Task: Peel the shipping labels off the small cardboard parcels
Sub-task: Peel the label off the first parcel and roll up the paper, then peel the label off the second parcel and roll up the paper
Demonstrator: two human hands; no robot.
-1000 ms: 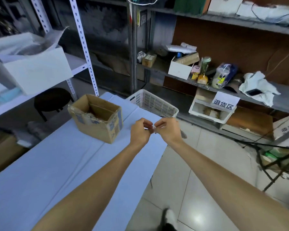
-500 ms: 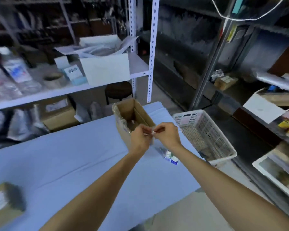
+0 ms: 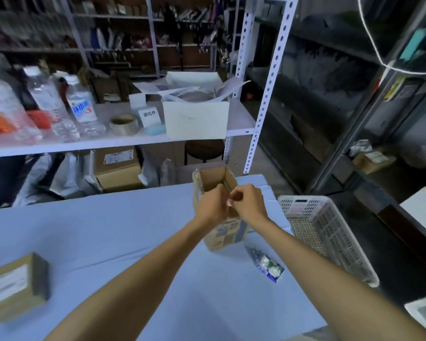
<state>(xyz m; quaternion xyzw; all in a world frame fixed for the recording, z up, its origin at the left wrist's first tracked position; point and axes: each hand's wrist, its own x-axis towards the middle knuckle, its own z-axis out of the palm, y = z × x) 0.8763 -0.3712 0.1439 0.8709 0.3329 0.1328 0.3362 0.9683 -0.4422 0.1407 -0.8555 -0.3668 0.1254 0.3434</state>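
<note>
Over open box (image 3: 214, 179), left hand (image 3: 210, 205) and right hand (image 3: 250, 203) meet, fingers (image 3: 235, 196) of both pinching a small pale scrap (image 3: 229, 203); labelled parcel (image 3: 15, 286) sits on table (image 3: 133, 230) at 8 o'clock, left hand nearer.

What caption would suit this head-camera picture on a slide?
Over an open cardboard box, the left hand and right hand pinch a small pale scrap; a labelled parcel lies on the blue table.

Left arm: bare, stretched forward from lower left | Right arm: bare, stretched forward from lower right, converging on the left | left grip (image 3: 210, 205): fingers curled, pinching small pale scrap (image 3: 230, 203) | right grip (image 3: 250, 201): fingers curled, pinching same scrap | Grips: fingertips meeting, held in the air.
</note>
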